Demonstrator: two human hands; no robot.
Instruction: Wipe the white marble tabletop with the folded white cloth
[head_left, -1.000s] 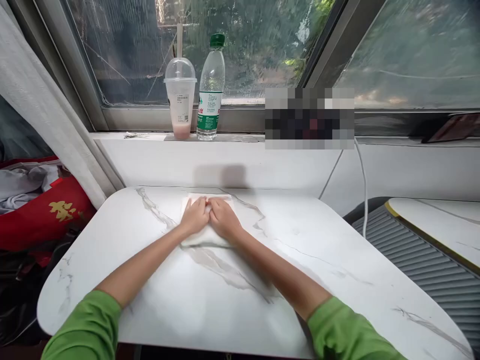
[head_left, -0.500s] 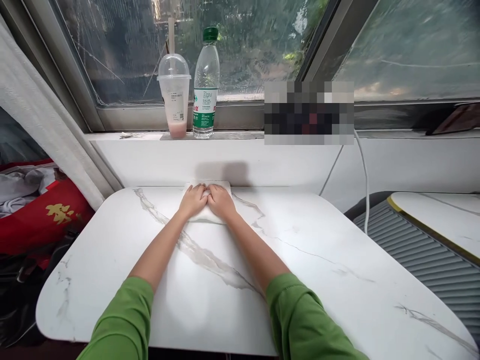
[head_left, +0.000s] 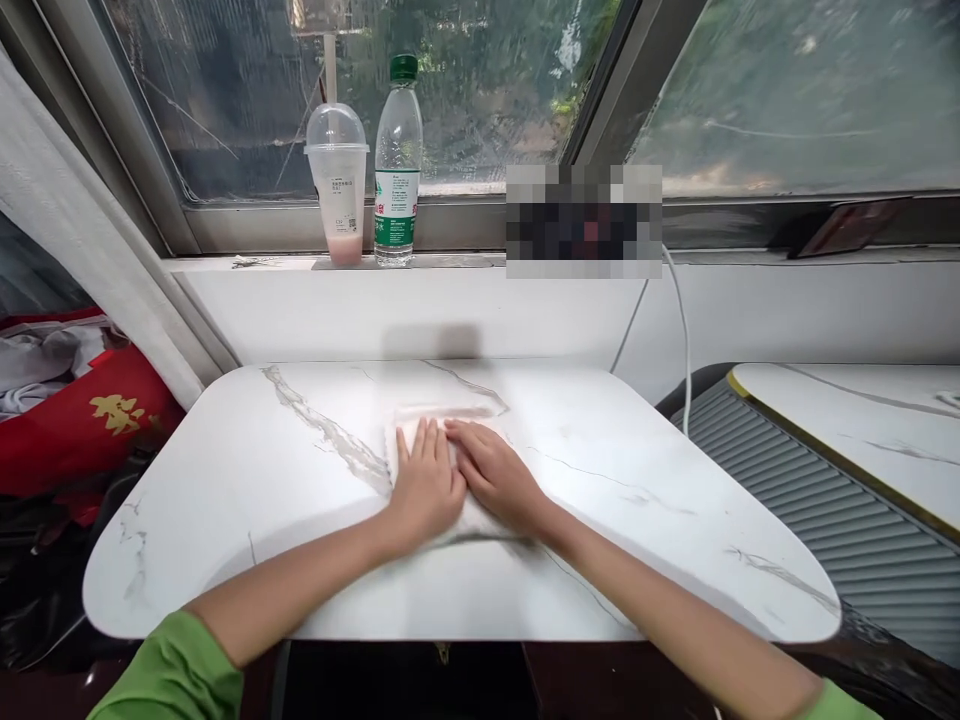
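Observation:
A folded white cloth [head_left: 420, 412] lies on the white marble-patterned table [head_left: 300, 550], under both my hands. My left hand [head_left: 427, 490] rests flat on it, fingers stretched forward and slightly apart. Against its right side is my right hand [head_left: 499, 475], palm down on the cloth with its fingers pointing left and its thumb near the left hand. The hands cover much of the cloth's middle, and its near edge looks blurred.
On the window sill stand a plastic drink cup [head_left: 339, 190] with a straw and a green-capped water bottle [head_left: 398, 170]. A white cable [head_left: 684, 340] hangs at the right. Another table [head_left: 862, 400] is beyond it. A red bag [head_left: 112, 420] sits at left.
My hands and the cloth have moved from the table's far edge back toward me. My elbows have spread outward, and the view has shifted slightly.

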